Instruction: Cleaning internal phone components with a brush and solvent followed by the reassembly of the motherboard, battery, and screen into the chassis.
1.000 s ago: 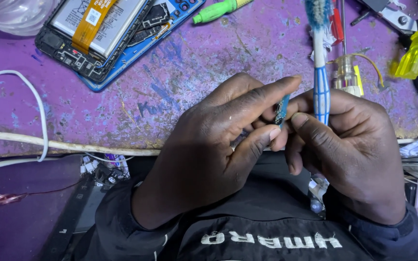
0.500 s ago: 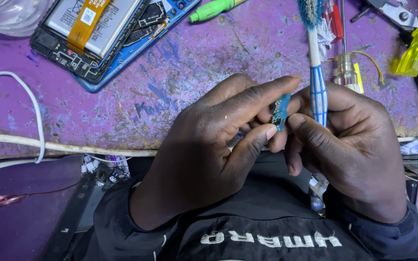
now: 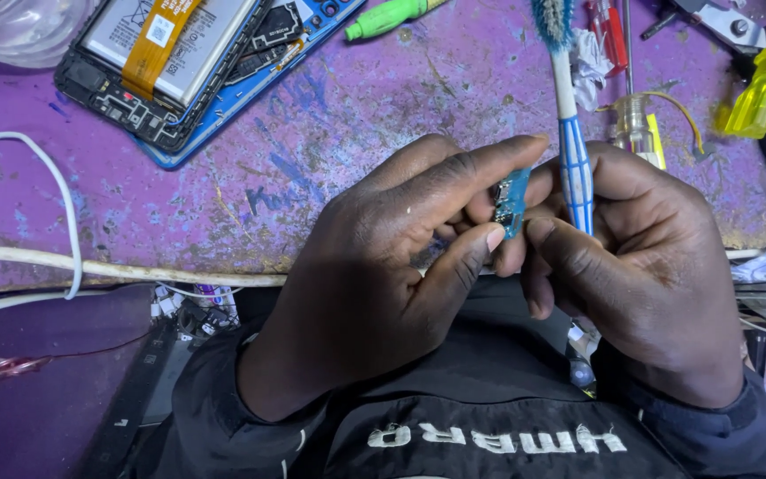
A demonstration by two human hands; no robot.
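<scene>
Blue board (image 3: 512,202) sits mid-frame, pinched between left hand (image 3: 392,266) thumb and forefinger; right hand (image 3: 640,266) grips a toothbrush (image 3: 569,115) upright beside it, above the purple bench (image 3: 356,133).

Board (image 3: 512,200): small blue circuit piece, roughly rectangular, with dark components on its face. Held on edge, long side near vertical, tilted slightly. Pinched between thumb and forefinger of the left hand (image 3: 392,275), with fingers of the right hand (image 3: 640,266) touching its right side. Sits above the near edge of the desk.

Toothbrush (image 3: 574,133): white handle with blue striped grip, worn blue bristle head pointing away. Upright, gripped in the right hand, just right of the board.
</scene>
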